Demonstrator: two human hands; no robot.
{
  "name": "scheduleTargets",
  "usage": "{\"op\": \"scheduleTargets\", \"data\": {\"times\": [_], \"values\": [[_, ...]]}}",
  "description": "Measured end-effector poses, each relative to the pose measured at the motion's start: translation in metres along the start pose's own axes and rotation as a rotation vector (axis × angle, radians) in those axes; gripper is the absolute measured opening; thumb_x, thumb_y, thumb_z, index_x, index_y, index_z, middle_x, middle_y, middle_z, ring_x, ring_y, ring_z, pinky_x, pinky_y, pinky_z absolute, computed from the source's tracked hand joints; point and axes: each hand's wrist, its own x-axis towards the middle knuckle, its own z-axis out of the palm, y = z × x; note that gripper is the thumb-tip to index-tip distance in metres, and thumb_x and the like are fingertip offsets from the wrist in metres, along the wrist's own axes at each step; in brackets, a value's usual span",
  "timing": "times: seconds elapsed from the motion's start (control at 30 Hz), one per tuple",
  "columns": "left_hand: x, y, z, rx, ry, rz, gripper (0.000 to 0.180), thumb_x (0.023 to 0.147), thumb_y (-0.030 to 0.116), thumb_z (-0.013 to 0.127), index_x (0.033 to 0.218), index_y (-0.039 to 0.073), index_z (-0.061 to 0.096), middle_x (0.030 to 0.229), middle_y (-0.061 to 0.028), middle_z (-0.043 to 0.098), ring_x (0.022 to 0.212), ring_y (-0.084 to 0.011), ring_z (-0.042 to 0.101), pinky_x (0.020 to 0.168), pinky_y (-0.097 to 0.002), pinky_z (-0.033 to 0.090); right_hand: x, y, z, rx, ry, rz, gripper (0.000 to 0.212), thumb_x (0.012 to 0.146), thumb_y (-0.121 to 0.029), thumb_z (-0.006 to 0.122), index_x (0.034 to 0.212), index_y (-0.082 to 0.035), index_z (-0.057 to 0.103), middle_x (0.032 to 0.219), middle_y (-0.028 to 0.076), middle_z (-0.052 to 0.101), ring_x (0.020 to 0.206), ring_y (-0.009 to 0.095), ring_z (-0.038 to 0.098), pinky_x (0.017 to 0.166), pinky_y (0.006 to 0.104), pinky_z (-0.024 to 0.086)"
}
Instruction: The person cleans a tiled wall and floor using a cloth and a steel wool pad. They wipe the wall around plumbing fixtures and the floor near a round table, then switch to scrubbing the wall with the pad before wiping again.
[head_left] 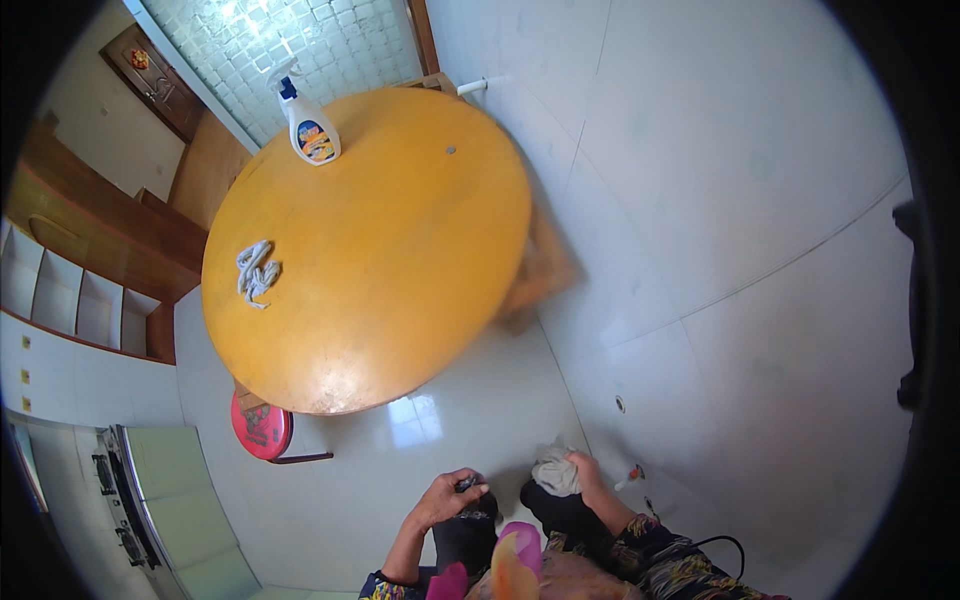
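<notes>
At the lower right, my right hand [593, 484] grips a bunched pale grey cloth [556, 470] above my dark trouser leg. My left hand [447, 500] is in front of my other leg, its fingers curled round something small and dark that I cannot make out. Ahead of both hands stands a round orange-yellow table [390, 250]. On its far left part is an upright white spray bottle [312, 135] with a blue neck. Nearer, at the table's left, lies a twisted grey rag [257, 273]. A small grey bit [451, 150] rests toward the far right of the tabletop.
A red round stool [262, 428] is partly under the table's near left edge. White wall panels [720, 200] rise along the right, with a valve [633, 477] low down near my right hand. Shelves [95, 305] and a green-fronted cabinet [185, 490] line the left.
</notes>
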Motion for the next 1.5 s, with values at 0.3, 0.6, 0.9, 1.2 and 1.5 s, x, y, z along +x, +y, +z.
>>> {"op": "scheduleTargets", "data": {"times": [0.3,0.6,0.9,1.2,1.5], "values": [[0.075,0.095,-0.052,0.005,-0.41,0.221,0.027,0.097,0.029,0.069,0.104,0.002,0.068,0.081,-0.0017,0.066,0.078,-0.0102,0.062,0.074,-0.027,0.051,-0.04,-0.168,0.057,0.38,-0.03,-0.255,0.032,0.091,-0.014,0.058,0.116,0.004,0.065,0.104,0.009,0.07,0.091,0.021,0.069,0.084,0.0329,0.055],[0.171,0.213,-0.106,0.474,-0.602,0.464,0.041,0.095,0.044,0.065,0.096,0.003,0.07,0.071,-0.0067,0.064,0.069,-0.0137,0.061,0.066,-0.0307,0.05,-0.09,-0.339,0.132,0.388,0.002,-0.671,0.039,0.091,-0.011,0.056,0.126,0.006,0.06,0.114,0.011,0.068,0.099,0.019,0.067,0.089,0.0332,0.054],[0.268,0.259,-0.112,0.484,-0.964,0.511,0.045,0.094,0.045,0.065,0.087,0.001,0.07,0.064,-0.007,0.063,0.06,-0.0158,0.06,0.057,-0.0338,0.049,-0.114,-0.443,0.169,0.023,0.34,-1.113,0.022,0.088,-0.008,0.062,0.109,0.0,0.065,0.103,0.007,0.064,0.087,0.017,0.062,0.08,0.0291,0.05],[0.327,0.27,-0.119,0.056,-1.236,0.313,0.038,0.098,0.038,0.063,0.091,0.001,0.069,0.072,-0.0052,0.066,0.064,-0.012,0.062,0.059,-0.0304,0.05,-0.044,-0.532,0.178,-1.85,0.515,-1.366,0.014,0.075,-0.011,0.069,0.087,-0.011,0.063,0.094,0.004,0.053,0.094,0.023,0.053,0.087,0.0405,0.037],[0.324,0.266,-0.117,0.459,-1.319,0.55,0.051,0.088,0.047,0.067,0.083,-0.004,0.072,0.075,-0.0104,0.071,0.067,-0.0195,0.065,0.068,-0.0358,0.053,0.045,-0.574,0.206,-2.395,0.096,-1.352,0.01,0.075,-0.016,0.062,0.083,-0.011,0.066,0.094,0.004,0.057,0.096,0.02,0.052,0.086,0.0385,0.04]]}}
